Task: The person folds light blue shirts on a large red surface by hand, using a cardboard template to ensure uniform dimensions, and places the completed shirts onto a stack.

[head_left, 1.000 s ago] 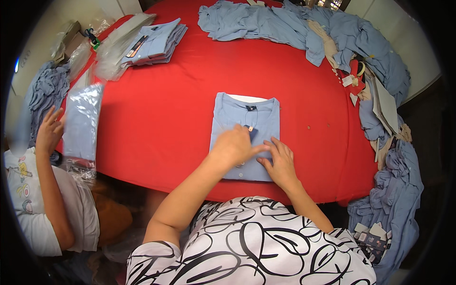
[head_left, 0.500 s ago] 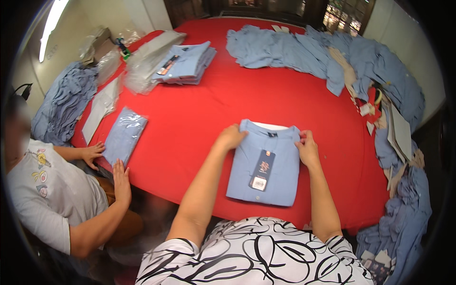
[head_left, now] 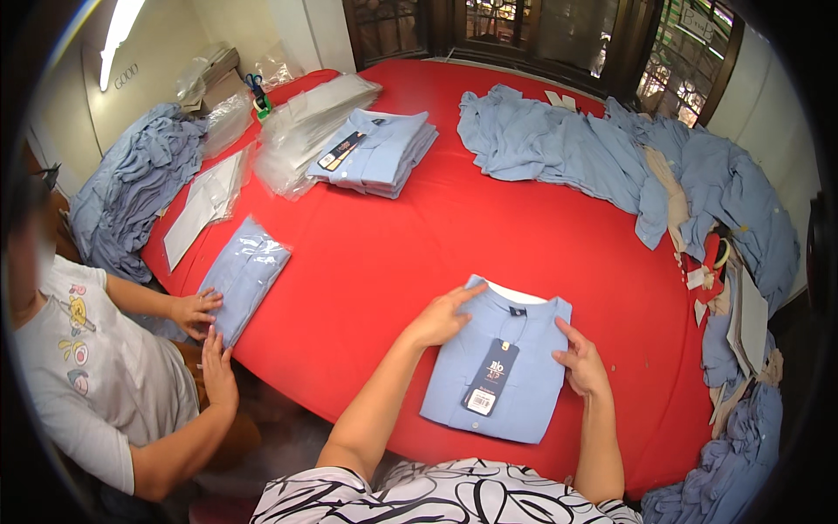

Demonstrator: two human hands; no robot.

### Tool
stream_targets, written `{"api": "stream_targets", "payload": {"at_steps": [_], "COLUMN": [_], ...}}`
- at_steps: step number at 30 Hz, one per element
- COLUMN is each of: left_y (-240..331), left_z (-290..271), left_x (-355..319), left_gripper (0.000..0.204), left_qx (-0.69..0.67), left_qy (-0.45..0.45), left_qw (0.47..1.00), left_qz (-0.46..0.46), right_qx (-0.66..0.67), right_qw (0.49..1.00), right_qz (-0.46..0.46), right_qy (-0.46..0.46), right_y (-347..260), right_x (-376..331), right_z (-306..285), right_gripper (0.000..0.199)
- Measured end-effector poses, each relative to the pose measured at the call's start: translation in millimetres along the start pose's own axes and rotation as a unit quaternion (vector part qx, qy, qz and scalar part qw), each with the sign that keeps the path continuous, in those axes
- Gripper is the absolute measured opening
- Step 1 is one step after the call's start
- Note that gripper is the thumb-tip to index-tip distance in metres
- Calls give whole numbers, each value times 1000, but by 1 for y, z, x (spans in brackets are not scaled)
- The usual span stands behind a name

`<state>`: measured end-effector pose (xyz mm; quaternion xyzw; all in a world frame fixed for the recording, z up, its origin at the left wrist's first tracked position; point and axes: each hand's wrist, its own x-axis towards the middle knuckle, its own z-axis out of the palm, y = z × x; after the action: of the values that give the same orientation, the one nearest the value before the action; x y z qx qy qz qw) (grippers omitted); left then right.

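1. A folded blue shirt point(head_left: 467, 406) is laid flat, collar away from the wearer, on a red-covered worktop point(head_left: 393, 253); other places are given on a clock face centred on it, twelve being the top of the view.
2. On its front, a dark hang tag point(head_left: 491, 375) is seen slightly tilted, and a white insert point(head_left: 521, 293) is shown behind the collar.
3. The shirt's eleven o'clock corner is touched by the left hand point(head_left: 443, 317), fingers stretched over it; whether fabric is pinched in that grip cannot be told.
4. The two o'clock edge is touched by the right hand point(head_left: 587, 362), its grip unclosed, thumb and forefinger parted.
5. At eleven o'clock, a stack of folded shirts point(head_left: 397, 148) is set beside clear plastic bags point(head_left: 319, 113).
6. Between nine and ten, a bagged shirt point(head_left: 247, 275) is touched by a co-worker's hands point(head_left: 220, 375).
7. Rumpled blue garments point(head_left: 559, 144) are spread past twelve; white cards point(head_left: 748, 323) are piled near three.
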<state>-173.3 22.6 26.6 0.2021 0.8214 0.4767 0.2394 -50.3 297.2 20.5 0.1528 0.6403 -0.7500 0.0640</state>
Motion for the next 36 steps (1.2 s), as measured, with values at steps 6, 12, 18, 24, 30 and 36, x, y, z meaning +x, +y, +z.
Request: {"api": "stream_targets", "payload": {"at_steps": [6,12,18,24,30,36], "left_y": [50,78,-39,-110,-50,-42], "left_z": [-186,-400,-378,-382,-394,-427], "left_x": [34,152,294,311,268,227], "left_gripper": [69,60,96,102,79,47], "left_qx": [134,323,474,284,-20,218], "left_qy": [195,282,316,212,307,418], "left_qw": [967,903,821,909,930,874], "left_qz": [93,23,-42,-220,-200,118], "right_qx": [-11,-22,-466,-246,-640,-372], "right_qw": [984,963,851,933,665,844], "right_qz": [-122,-238,-241,-261,-233,-362], "right_qy": [-131,-125,38,-6,305,134], "right_y": [-110,-202,-144,-120,-122,-146], "right_x": [144,321,484,475,418,344], "right_z": [108,264,279,265,72,0], "right_gripper": [64,67,72,56,33,19]}}
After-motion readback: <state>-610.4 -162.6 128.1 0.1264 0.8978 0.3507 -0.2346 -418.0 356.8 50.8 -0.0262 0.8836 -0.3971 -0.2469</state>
